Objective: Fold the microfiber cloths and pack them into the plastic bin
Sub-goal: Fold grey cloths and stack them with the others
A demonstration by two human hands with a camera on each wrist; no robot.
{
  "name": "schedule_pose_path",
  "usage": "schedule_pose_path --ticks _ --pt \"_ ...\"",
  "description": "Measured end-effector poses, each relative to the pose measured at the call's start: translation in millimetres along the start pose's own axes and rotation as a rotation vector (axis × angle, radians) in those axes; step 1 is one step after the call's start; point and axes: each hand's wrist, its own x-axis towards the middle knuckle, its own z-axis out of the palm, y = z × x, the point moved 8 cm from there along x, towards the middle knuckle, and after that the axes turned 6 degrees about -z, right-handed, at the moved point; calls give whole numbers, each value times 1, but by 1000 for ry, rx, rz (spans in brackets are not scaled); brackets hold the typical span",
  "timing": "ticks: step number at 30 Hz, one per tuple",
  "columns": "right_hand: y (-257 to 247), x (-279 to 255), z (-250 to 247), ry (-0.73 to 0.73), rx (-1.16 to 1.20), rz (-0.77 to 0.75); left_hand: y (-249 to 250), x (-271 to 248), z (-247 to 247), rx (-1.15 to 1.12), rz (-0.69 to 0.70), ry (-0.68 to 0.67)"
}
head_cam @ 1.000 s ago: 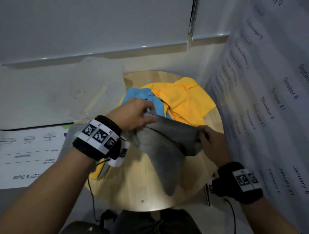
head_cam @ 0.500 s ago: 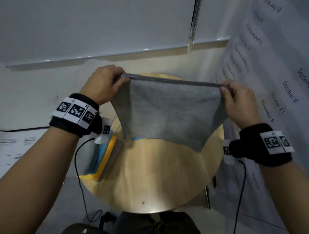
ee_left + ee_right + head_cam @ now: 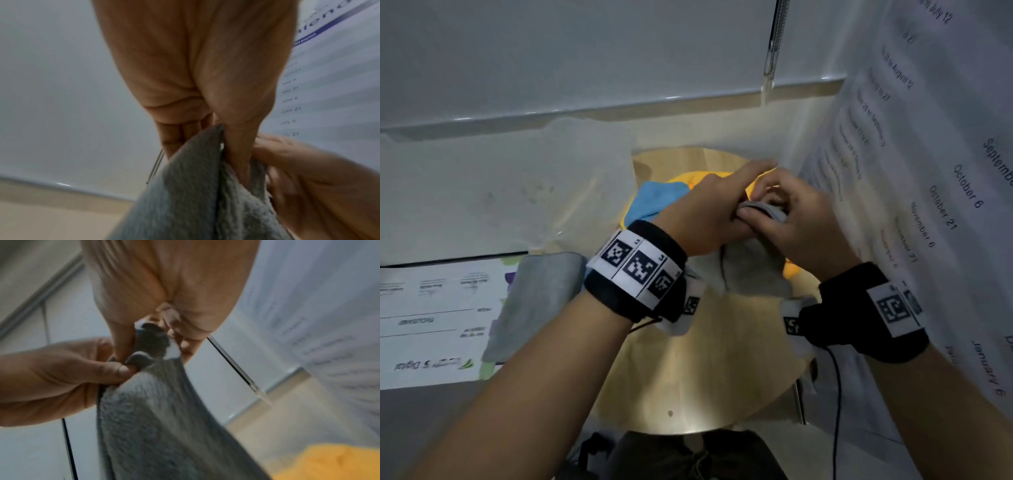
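Observation:
Above the round wooden table [image 3: 705, 363], my left hand [image 3: 736, 205] and right hand [image 3: 767, 205] meet, each pinching a top corner of the grey cloth [image 3: 753, 263]. The cloth hangs doubled below them. In the left wrist view my left hand [image 3: 222, 141] pinches the grey cloth [image 3: 191, 194] between thumb and fingers. In the right wrist view my right hand [image 3: 152, 335] nips a corner of the grey cloth [image 3: 160, 418], with the left thumb just beside it. A blue cloth [image 3: 657, 198] and a yellow cloth [image 3: 690, 178] lie unfolded behind the hands.
A stack of folded cloths [image 3: 541, 298], grey on top, sits at the table's left edge. Behind it stands a translucent plastic container [image 3: 585, 195]. A printed banner [image 3: 928, 205] hangs close on the right. A wall with a blind cord [image 3: 774, 41] is behind, and papers [image 3: 431, 318] lie left.
Half a second ago the hands held the grey cloth spread wide and raised. They have come together and moved lower, so the two top corners meet and the cloth hangs doubled.

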Motion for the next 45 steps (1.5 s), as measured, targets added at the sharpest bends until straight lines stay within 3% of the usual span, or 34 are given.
schedule_pose_path --ticks 2,3,7,11,14,17,19,22,25,27,29,32,35,38,41,45 --pt "23 -22 -4 78 267 136 -8 -1 -11 41 -15 -1" --pt "32 -34 2 49 313 180 -10 -1 -16 12 -11 -4" --pt "66 -83 45 -231 146 333 5 -3 -37 -292 49 54" --pt "101 -115 41 -257 -23 398 -9 -10 -65 -485 45 186" --pt "117 -112 7 -165 -167 496 -43 -19 -74 -414 -69 256" --pt "101 -79 -40 104 -280 430 -94 -25 -74 -352 -248 305" --pt "82 -56 -63 216 -347 337 -116 -28 -82 -313 -297 333" --pt "44 -31 -85 307 -412 168 -120 -36 -104 -318 -257 393" --pt "15 -33 -98 309 -378 72 -105 -62 -118 -417 -161 449" --pt "8 -48 -91 170 -305 88 -105 -88 -109 -485 -138 444" --pt "20 -76 -72 -70 -296 175 -120 -117 -78 -502 -203 375" --pt "65 -135 -28 -508 -366 419 -148 -160 -4 -400 -346 159" --pt "99 -198 21 -933 -458 517 -183 -201 81 -302 -520 -128" --pt "115 -248 48 -1095 -357 689 -209 -239 146 -149 -650 -380" --pt "116 -280 58 -1263 -288 777 -221 -257 174 -125 -681 -435" --pt "117 -275 49 -1284 -259 858 -227 -256 172 -145 -719 -419"
